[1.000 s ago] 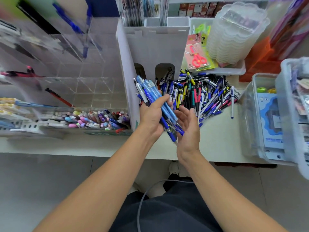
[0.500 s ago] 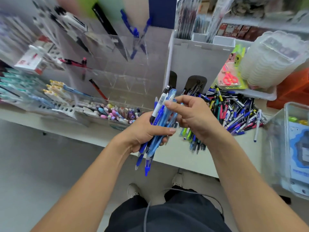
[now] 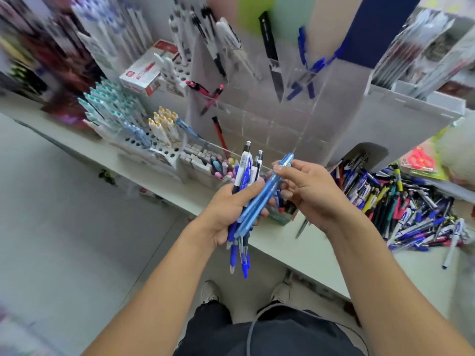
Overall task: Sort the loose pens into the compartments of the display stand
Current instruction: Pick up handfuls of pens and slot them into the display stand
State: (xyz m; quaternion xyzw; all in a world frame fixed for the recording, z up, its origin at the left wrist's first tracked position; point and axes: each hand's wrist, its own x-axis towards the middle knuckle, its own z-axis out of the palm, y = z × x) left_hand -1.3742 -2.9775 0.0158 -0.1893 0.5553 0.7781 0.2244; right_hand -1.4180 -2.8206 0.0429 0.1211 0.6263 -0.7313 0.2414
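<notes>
Pens (image 3: 244, 199) bunched in my left hand (image 3: 228, 211), tips toward lower frame; my right hand (image 3: 311, 191) pinches one light-blue pen (image 3: 270, 188). Display stand (image 3: 270, 119) lies above, upper centre.

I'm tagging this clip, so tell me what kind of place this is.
Most likely a stationery shop counter. A clear display stand holds a few pens in compartments, racks of capped pens stand upright to its left, and a big pile of loose pens lies on the counter.
</notes>
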